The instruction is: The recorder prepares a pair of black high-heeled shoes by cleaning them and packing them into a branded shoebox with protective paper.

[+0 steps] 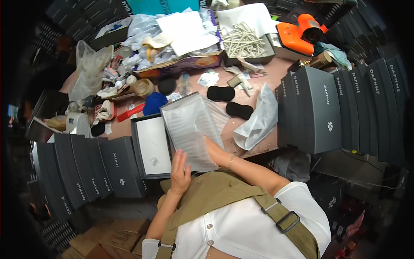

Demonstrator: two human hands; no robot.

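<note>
A dark grey shoe box part (189, 96) lies in front of me, its inside covered by translucent white tissue paper (187, 118). My right hand (212, 151) reaches in at its near right side, and the tissue hides its fingers. My left hand (180, 172) is held with fingers stretched out by the near left edge of that box, with nothing in its grasp. Whether it touches the edge I cannot tell. Just left lies the other dark grey box part (148, 142), white inside, with a small printed pattern.
Stacked grey shoe boxes stand left (116, 166) and right (317, 112). On the pink table are two black pads (221, 93), a white plastic bag (261, 118), a blue cloth-like item (154, 103) and a box of white sticks (243, 41). An orange tool (297, 34) sits far right.
</note>
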